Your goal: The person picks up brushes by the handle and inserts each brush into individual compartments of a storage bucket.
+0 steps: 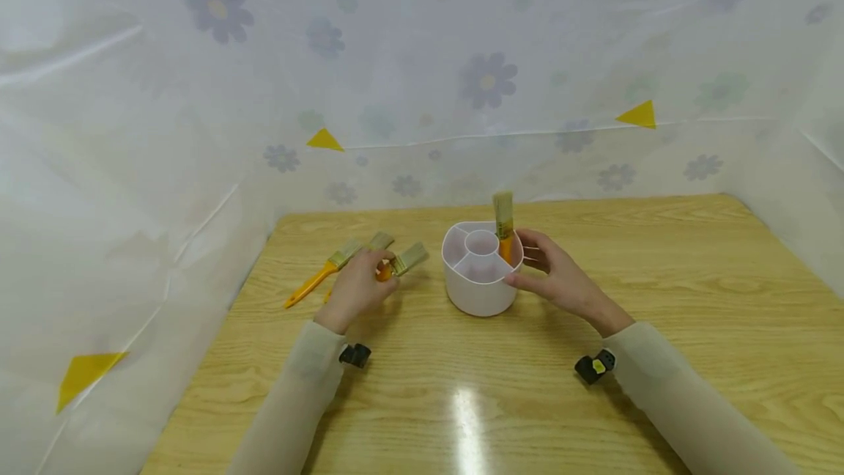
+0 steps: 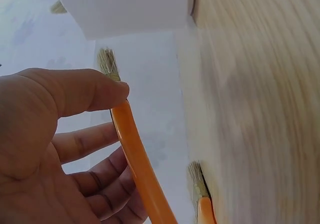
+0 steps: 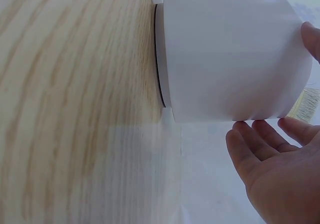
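We find the left hand (image 1: 363, 277) pinching an orange-handled brush (image 2: 137, 154) with its thumb and fingers, towards the far left corner of the bench (image 1: 659, 262). Two loose brushes (image 1: 310, 286) lie beside it, one partly hidden. We record the right hand (image 1: 560, 281) grasping a white divided container (image 1: 480, 295), upright near the far edge; a standing brush (image 1: 504, 215) occupies its right-hand compartment, bristles up.

Pale, translucent sheeting (image 1: 409, 28) hangs behind and along both sides of the wood-grained tabletop (image 1: 527, 387) — creased and glossy at the left, printed with muted purple flowers (image 1: 488, 80) at the back. Yellow triangles (image 1: 637, 115) dot it — and a bright reflection (image 1: 468, 424) streaks the near wood.
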Motion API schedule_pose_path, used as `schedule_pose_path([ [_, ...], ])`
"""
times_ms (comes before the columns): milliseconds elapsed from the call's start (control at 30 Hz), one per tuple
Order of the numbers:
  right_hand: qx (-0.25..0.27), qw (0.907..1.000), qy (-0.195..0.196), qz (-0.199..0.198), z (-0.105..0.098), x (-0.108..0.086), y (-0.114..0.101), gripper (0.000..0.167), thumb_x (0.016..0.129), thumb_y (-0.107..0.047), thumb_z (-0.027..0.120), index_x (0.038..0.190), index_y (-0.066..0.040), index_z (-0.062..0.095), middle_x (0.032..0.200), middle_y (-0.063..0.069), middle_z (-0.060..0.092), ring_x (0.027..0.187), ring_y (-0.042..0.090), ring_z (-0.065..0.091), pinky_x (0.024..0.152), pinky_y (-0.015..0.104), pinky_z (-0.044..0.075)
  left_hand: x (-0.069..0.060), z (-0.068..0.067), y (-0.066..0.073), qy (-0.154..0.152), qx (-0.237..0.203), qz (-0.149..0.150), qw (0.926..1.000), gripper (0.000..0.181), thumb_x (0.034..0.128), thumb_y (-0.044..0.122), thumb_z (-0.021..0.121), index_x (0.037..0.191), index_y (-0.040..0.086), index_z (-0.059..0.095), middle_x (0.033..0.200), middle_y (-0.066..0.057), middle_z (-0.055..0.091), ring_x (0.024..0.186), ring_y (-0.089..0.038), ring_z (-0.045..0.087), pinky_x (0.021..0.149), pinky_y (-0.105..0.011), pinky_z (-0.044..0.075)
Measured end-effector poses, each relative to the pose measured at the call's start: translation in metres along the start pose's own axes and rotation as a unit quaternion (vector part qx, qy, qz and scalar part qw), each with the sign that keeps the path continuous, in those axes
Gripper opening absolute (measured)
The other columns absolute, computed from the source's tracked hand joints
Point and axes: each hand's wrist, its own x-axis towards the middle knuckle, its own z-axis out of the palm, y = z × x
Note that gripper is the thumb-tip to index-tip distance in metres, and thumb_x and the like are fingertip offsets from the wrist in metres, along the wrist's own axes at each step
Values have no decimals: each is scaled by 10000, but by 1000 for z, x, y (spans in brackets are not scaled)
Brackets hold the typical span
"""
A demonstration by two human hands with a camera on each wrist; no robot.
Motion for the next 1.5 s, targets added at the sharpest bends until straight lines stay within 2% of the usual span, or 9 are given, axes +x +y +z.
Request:
schedule_pose_path([
  [300,-17,10000,-16,-25,0,0,1,758,862,-241,725,1482,-170,294,1471,78,360,1318,353,385,1057,554,309,-3,-6,10,56,-269,316,9991,415,874,252,686,1253,102,614,993,-55,593,792,-176,531,688,-348,471],
  [533,1,10000,-24,-49,1,0,-1,767,863,-221,723,1485,-137,282,1472,102,358,1319,362,382,1055,561,307,-4,-8,15,43,-397,310,9987,415,859,238,705,1244,107,620,986,-51,588,793,-179,527,689,-347,472],
  [800,5,10000,-13,-15,0,0,-1,767,859,-235,729,1482,-152,290,1468,89,362,1318,359,383,1055,560,309,-5,-11,20,-33,-628,483,9969,414,866,236,702,1248,104,613,973,-32,577,802,-173,515,669,-336,459],
  [1500,35,10000,-27,38,0,-1,-1,777,863,-240,723,1490,-155,273,1479,91,346,1326,355,374,1057,569,298,-9,-14,30,187,-688,615,9956,400,869,241,698,1237,111,612,958,-24,569,812,-172,538,659,-317,475],
])
